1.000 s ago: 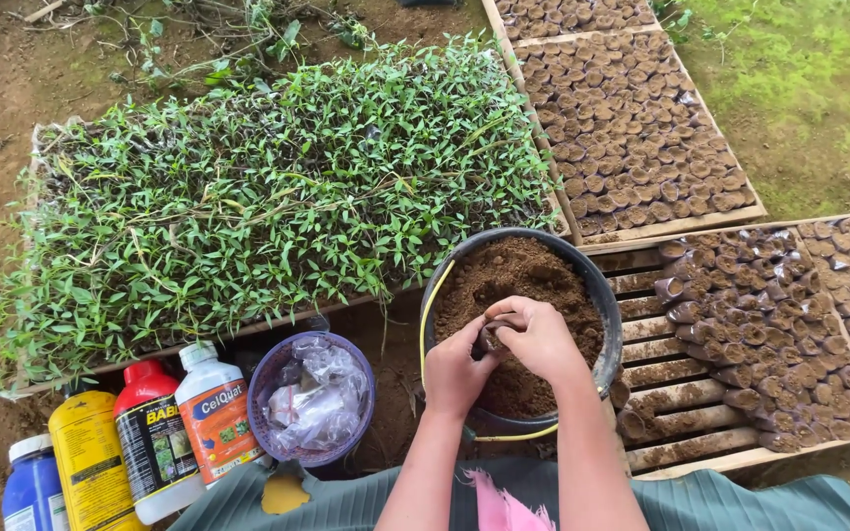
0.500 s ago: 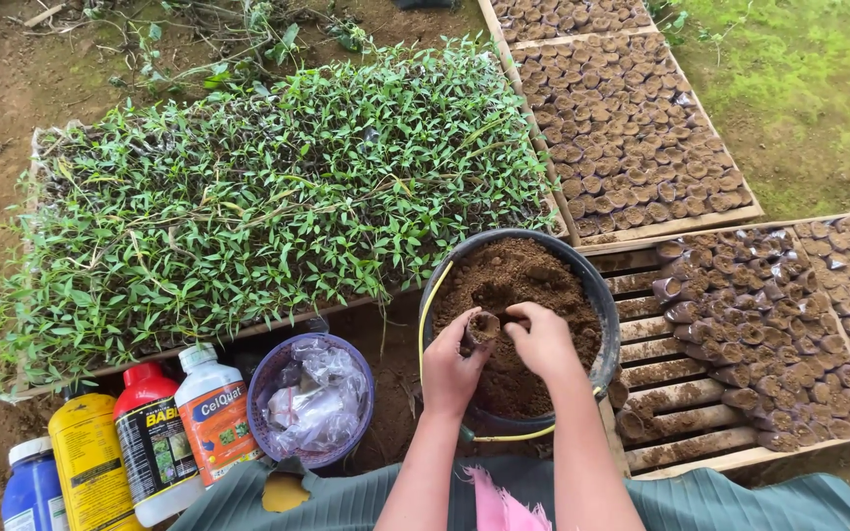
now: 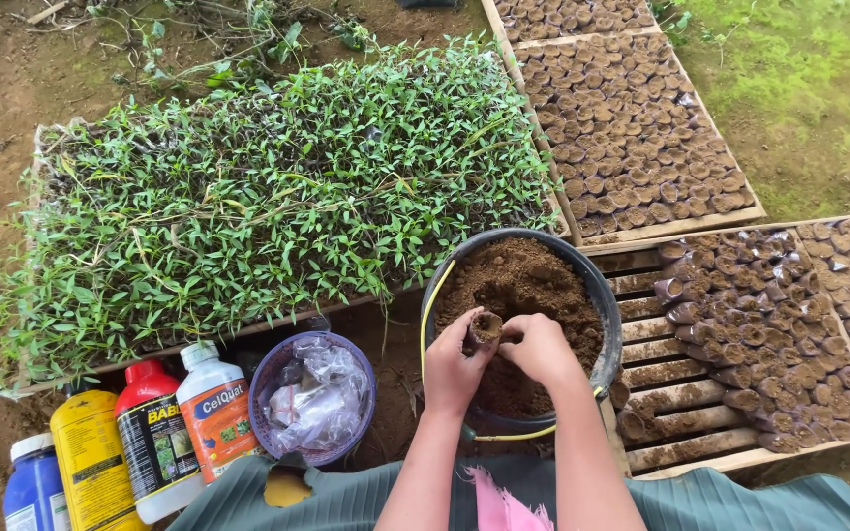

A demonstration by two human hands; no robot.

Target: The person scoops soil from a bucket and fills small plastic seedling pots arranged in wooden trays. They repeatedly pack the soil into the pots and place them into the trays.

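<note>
Fingers of my left hand [image 3: 455,369] curl round a small soil pot [image 3: 485,327]; right hand [image 3: 540,349] pinches dirt over the bucket [image 3: 597,295], seedlings [image 3: 268,197] at ten o'clock.

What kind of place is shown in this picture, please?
Probably an outdoor plant nursery: a bed of green seedlings, wooden trays of small soil-filled pots, and a bucket of soil on bare ground.

Four bottles are standing in a row left of the purple basket [image 3: 266,379]: blue bottle [image 3: 33,487] farthest, then yellow bottle [image 3: 93,460], red-capped bottle [image 3: 153,440] wearing a dark label, white bottle [image 3: 213,405] wearing an orange label, nearest. Clear plastic bags [image 3: 315,398] are lying inside the basket.
</note>
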